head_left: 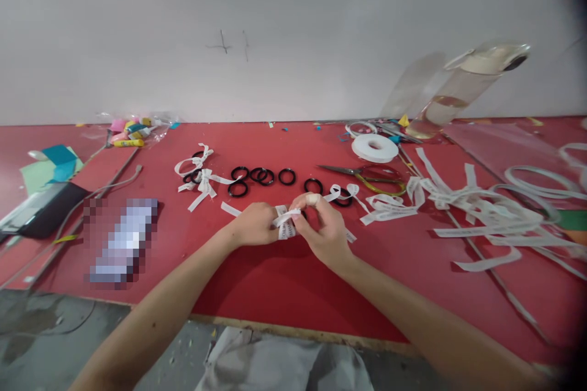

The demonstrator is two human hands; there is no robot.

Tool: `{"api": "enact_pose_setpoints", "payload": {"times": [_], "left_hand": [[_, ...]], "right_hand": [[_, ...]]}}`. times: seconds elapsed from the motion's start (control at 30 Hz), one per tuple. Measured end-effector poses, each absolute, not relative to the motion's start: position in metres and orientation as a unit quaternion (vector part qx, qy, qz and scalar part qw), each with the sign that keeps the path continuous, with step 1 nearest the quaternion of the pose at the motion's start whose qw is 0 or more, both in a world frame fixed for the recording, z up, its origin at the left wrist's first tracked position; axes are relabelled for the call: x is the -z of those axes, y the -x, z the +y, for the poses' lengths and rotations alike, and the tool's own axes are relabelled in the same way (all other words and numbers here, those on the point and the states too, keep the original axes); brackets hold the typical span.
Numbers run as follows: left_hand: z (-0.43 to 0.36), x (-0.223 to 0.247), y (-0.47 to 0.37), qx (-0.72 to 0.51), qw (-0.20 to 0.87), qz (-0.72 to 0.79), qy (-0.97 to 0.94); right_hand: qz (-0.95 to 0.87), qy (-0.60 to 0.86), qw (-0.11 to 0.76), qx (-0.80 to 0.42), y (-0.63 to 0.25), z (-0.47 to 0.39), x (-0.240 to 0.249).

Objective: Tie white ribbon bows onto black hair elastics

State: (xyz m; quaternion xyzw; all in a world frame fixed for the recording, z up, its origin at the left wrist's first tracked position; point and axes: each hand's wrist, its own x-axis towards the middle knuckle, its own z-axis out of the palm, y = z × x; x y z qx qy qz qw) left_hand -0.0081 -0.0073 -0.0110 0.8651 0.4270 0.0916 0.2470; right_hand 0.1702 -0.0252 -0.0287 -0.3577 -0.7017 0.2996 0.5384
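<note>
Close to the front of the red table, my left hand [255, 224] is closed on a white printed ribbon [287, 232], which wraps across its fingers. My right hand [326, 233] pinches a folded part of that ribbon between thumb and fingers; something white is wrapped round one fingertip. A dark bit shows behind the right fingers, mostly hidden. Several black rings [287, 176], like hair ties, lie just beyond my hands. To their left, ribbon bows [206, 184] sit on black rings. Scissors [362, 175] with red and yellow-green handles lie beyond my right hand.
A white ribbon roll [375, 148] lies behind the scissors. Many cut ribbon strips [486, 214] spread over the right side. A clear bottle [458, 95] leans by the grey wall. At left are a blurred-out phone [123, 241], a cable [107, 186] and a bag of colourful items [132, 129].
</note>
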Motion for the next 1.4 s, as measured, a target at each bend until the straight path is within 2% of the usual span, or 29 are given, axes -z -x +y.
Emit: {"api": "enact_pose_setpoints", "payload": {"times": [0.3, 0.5, 0.7, 0.9, 1.4], "left_hand": [[-0.008, 0.002, 0.013, -0.14, 0.33, 0.411, -0.838], [-0.006, -0.003, 0.015, -0.217, 0.55, 0.316, -0.742], [-0.008, -0.001, 0.017, -0.163, 0.67, 0.286, -0.666], [-0.009, 0.001, 0.016, -0.191, 0.713, 0.257, -0.623], [-0.011, 0.001, 0.014, -0.121, 0.726, 0.261, -0.625]], "right_hand": [[-0.665, 0.319, 0.58, -0.346, -0.174, -0.026, 0.04], [-0.656, 0.32, 0.597, -0.332, -0.173, -0.028, 0.028], [-0.654, 0.308, 0.631, -0.281, -0.174, -0.029, 0.022], [-0.653, 0.303, 0.634, -0.284, -0.174, -0.03, 0.023], [-0.556, 0.365, 0.64, -0.385, -0.171, -0.025, 0.021]]}}
